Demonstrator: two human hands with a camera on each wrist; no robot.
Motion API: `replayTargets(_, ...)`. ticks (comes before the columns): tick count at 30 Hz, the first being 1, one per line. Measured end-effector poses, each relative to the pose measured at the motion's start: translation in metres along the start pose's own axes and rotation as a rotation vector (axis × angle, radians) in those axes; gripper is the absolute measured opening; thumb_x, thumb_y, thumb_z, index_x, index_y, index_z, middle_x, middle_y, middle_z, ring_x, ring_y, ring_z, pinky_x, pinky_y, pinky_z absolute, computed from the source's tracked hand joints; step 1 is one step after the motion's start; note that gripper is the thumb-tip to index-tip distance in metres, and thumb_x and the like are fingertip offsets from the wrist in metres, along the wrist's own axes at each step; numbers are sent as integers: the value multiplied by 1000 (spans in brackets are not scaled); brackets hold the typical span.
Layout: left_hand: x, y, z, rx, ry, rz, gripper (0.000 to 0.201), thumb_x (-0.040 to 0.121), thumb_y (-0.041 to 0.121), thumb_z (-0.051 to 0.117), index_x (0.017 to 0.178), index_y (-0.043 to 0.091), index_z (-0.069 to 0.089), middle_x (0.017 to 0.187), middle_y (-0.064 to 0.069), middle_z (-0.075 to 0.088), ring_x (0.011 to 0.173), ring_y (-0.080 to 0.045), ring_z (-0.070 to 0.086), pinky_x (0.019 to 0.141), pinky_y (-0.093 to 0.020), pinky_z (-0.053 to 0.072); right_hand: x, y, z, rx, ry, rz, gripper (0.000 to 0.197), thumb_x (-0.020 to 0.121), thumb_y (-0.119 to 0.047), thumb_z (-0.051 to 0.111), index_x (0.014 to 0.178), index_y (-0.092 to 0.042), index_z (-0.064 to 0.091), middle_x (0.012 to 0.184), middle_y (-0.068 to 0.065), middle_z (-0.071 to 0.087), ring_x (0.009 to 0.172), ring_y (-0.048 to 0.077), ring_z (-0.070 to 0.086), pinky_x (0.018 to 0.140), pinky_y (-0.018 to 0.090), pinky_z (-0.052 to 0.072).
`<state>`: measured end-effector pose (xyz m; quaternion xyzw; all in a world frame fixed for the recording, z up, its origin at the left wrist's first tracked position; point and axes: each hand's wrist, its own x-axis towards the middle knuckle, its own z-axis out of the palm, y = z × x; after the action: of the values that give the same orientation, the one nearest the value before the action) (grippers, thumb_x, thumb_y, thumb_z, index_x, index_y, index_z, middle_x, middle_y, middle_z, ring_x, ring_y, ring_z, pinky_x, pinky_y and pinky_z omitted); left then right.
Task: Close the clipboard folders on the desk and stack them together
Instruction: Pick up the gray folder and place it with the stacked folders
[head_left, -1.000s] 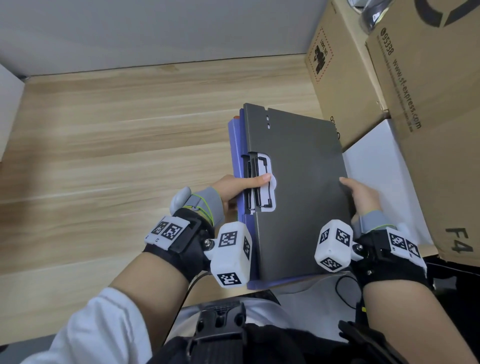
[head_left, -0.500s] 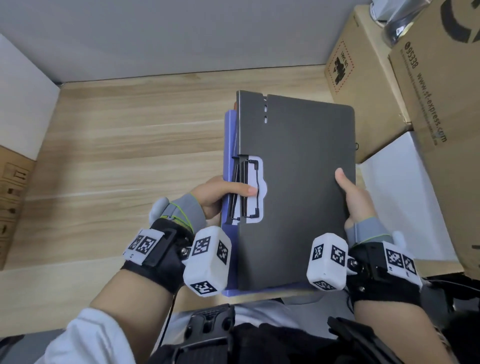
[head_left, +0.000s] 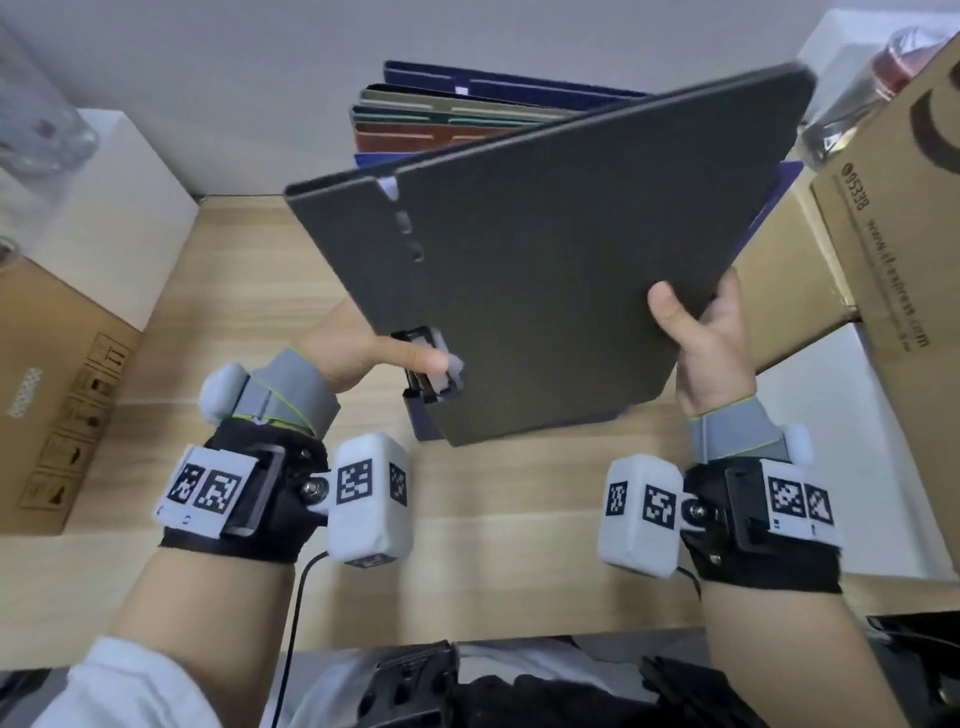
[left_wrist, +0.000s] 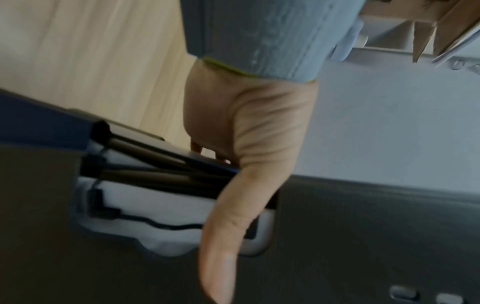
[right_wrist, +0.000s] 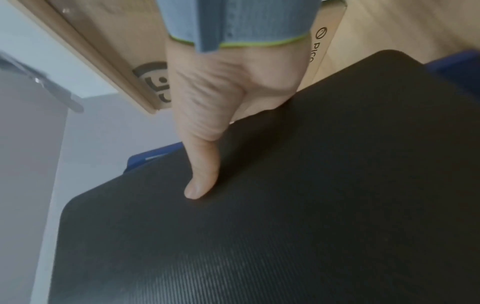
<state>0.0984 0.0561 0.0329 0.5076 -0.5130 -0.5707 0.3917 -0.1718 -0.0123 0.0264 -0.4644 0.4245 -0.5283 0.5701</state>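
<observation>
Nearest the camera, both wrists carried marker-tagged trackers. The left hand gripped the clip edge of the grey folder, thumb laid flat across the white clip plate and fingers tucked underneath. The right hand held the opposite edge, thumb pressed on the ribbed cover, fingers curled beneath. The grey folder, closed, was raised and tilted above the wooden desk, with a blue folder directly under it. Beyond, a row of folders stood against the wall. Cardboard boxes flanked the right side.
</observation>
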Motion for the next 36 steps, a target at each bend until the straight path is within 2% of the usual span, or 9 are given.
replayTargets(6,3,-2,-10,44,-27,-20,110,31,40,92,113,-12,42,79,-7,76,76,-17,72,65,-27,57,4,16,-9,-96,-64,-25,71,57,-22,85,116,-25,45,115,-15,59,104,-7,61,86,14,48)
replayTargets(10,0,-4,-6,10,-28,-26,94,33,42,91,98,-9,47,72,-5,74,71,-8,73,61,-21,56,1,26,-11,-148,-47,-66,77,55,-6,84,117,-28,43,117,-17,58,109,-5,59,91,17,46)
replayTargets(15,0,-3,9,13,206,38,66,50,1,77,109,-8,52,80,7,64,65,8,66,58,-6,48,0,23,0,-91,21,-153,71,65,22,66,112,-26,42,117,-15,52,102,-12,59,89,14,46)
replayTargets(19,0,7,10,14,206,72,32,53,-1,73,78,13,58,59,16,71,59,7,64,57,-8,48,9,8,0,-60,-27,-226,74,55,-8,82,115,-26,43,116,-16,58,110,-1,58,95,23,46)
replayTargets(23,3,2,11,20,139,59,63,31,18,91,82,7,56,66,6,68,64,8,65,60,-6,48,14,7,-4,-31,-30,-151,89,47,-36,89,121,-25,41,123,-6,56,120,13,54,103,30,44)
replayTargets(27,1,-10,10,22,63,-10,67,29,49,87,81,17,60,69,12,74,70,10,66,63,-7,50,11,25,-14,-37,-12,-57,96,39,-41,91,120,-23,43,117,-5,59,111,7,60,101,29,47)
replayTargets(30,-2,-18,12,52,50,-62,73,23,60,83,79,18,61,72,10,67,68,11,64,65,-7,51,3,43,-19,-101,7,19,114,32,-46,91,127,-2,45,120,11,60,115,19,60,106,39,44)
replayTargets(32,-2,-22,14,53,60,-69,66,25,48,85,78,17,61,71,11,66,67,13,63,65,-4,49,1,50,-22,-109,9,51,112,32,-39,93,125,4,47,114,7,67,113,22,62,102,39,48)
replayTargets(36,-2,-21,15,148,35,-115,42,49,-7,86,78,8,60,73,4,64,65,12,62,64,-2,47,5,57,-27,-118,31,60,77,36,-16,84,107,-18,53,93,-17,73,96,4,67,89,28,53)
